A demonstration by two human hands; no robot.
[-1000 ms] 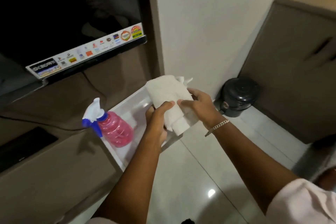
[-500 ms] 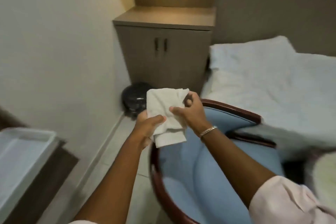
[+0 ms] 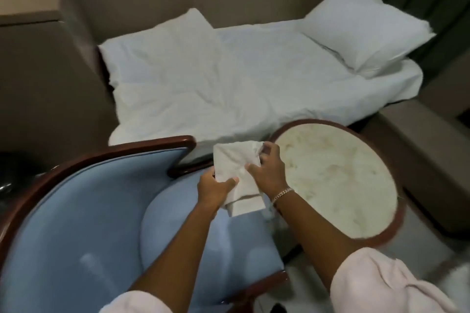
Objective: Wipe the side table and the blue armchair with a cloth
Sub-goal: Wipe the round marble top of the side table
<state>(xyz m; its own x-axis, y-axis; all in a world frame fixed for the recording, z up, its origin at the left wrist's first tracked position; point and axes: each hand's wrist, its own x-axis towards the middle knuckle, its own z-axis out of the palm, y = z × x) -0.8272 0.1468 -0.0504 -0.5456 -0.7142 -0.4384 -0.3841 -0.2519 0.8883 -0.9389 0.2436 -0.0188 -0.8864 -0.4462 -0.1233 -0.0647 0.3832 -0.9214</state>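
while the cloth (image 3: 237, 175) is held up between both hands, no wiping contact has been made with either target surface. the left hand (image 3: 215, 187) pinches the cloth's lower left edge, thumb closed over the fabric; the right hand (image 3: 267, 173) is closed on its right side, fingers curled round the upper corner. judgement: the two-handed hold suggests the cloth is being folded or squared into a pad before use, since a flat pad wipes more evenly than a loose bunch.

the cloth hangs in the air above the gap between the blue armchair (image 3: 84, 223) and the side table (image 3: 338, 185), touching neither. it is white, soft, creased, doubled over at the bottom.

the armchair sits at left: pale blue upholstery, smooth and padded, with a curved dark red-brown wooden rim that looks polished. the side table stands just beside it at right: round, with a pale mottled top, possibly stone, inside a dark wooden border. the table top carries nothing.

behind both lies a bed (image 3: 229, 84) with rumpled white linen and a pillow (image 3: 366, 25) at far right.

a pale pink sleeve (image 3: 381, 284) covers the right upper arm; a metal bracelet (image 3: 282, 193) circles the right wrist.
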